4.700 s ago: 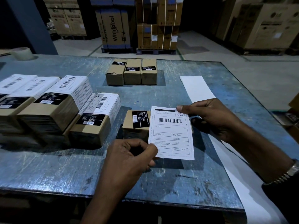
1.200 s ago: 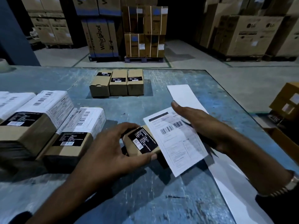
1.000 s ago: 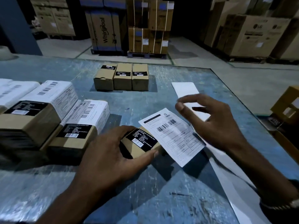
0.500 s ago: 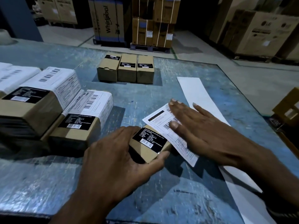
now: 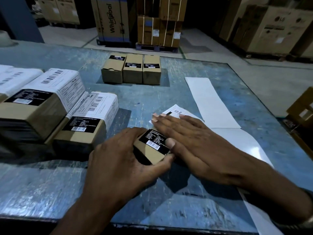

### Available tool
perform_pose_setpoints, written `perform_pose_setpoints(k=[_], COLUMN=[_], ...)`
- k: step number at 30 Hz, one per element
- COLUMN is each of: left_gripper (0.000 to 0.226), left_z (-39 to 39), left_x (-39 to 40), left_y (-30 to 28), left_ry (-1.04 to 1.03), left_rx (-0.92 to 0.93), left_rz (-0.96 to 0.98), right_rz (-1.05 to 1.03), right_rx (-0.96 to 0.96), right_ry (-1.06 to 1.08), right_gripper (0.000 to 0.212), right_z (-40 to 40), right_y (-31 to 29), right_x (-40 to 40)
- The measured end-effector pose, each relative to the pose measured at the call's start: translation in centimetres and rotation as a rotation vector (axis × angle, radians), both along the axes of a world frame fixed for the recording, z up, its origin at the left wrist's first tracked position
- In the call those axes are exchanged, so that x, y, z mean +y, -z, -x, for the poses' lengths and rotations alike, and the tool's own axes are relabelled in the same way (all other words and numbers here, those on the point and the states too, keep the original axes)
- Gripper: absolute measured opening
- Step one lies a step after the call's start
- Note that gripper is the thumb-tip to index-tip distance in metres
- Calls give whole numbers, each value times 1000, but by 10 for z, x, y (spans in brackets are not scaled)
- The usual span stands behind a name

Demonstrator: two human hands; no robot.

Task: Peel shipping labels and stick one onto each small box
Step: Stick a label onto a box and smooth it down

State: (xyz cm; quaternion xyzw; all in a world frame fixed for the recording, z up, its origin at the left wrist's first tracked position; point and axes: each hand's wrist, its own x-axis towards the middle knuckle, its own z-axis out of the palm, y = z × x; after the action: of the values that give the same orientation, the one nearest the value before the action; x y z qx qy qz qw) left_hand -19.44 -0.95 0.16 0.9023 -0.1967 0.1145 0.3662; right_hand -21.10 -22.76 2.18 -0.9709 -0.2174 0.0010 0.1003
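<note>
A person's two bare hands work at the near edge of a scuffed blue table. The left hand grips a small cardboard box, fingers curled over its far side and thumb along its near right edge, holding it tilted on the table. A black printed sticker covers the box's upper face.

Touching that grip from the right, the right hand lies flat with straight fingers, pressing a white shipping label down against the box's right side; its thumb rests on the sticker's corner. Only the label's far end shows beyond the fingertips.

Just right of the pressing hand, a long white strip of backing paper runs along the table from the far side toward the near edge.

Left of the gripped box sit larger brown boxes already wrapped in white labels: the nearest labelled box just beside the left hand, and a taller stack of labelled boxes further left.

Beyond the hands, well apart, three small unlabelled boxes stand touching in a row.

Past the table, big cartons fill a dim warehouse floor, one Whirlpool carton among them.
</note>
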Motion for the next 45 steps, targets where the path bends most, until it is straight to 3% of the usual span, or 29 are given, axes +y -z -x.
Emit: perform_pose_setpoints(k=[7, 12, 18, 21, 25, 33, 36, 40, 45], left_gripper=[63, 59, 60, 59, 61, 63, 68, 72, 89], left_z=[-1, 0, 1, 0, -1, -3, -7, -19, -38], left_x=[3, 2, 1, 0, 1, 3, 4, 6, -9], left_y=[0, 1, 1, 1, 1, 3, 3, -2, -27], left_ry=[15, -8, -6, -16, -10, 51, 98, 215, 250], left_rx=[6, 0, -18, -14, 3, -148, -256, -327, -235], left_rz=[-4, 12, -7, -16, -9, -20, -26, 36, 138], right_rz=[51, 79, -121, -121, -96, -543, -849, -1173, -1409], right_rx=[9, -137, -31, -11, 0, 35, 192, 400, 248], right_ry=[272, 468, -44, -33, 139, 446, 498, 389, 434], right_gripper=[67, 65, 54, 54, 62, 66, 58, 39, 68], right_z=[-20, -27, -5, -7, -23, -32, -33, -19, -24], right_y=[1, 2, 6, 6, 5, 2, -6, -28, -26], right_x=[-28, -48, -11, -10, -32, -47, -45, -51, -65])
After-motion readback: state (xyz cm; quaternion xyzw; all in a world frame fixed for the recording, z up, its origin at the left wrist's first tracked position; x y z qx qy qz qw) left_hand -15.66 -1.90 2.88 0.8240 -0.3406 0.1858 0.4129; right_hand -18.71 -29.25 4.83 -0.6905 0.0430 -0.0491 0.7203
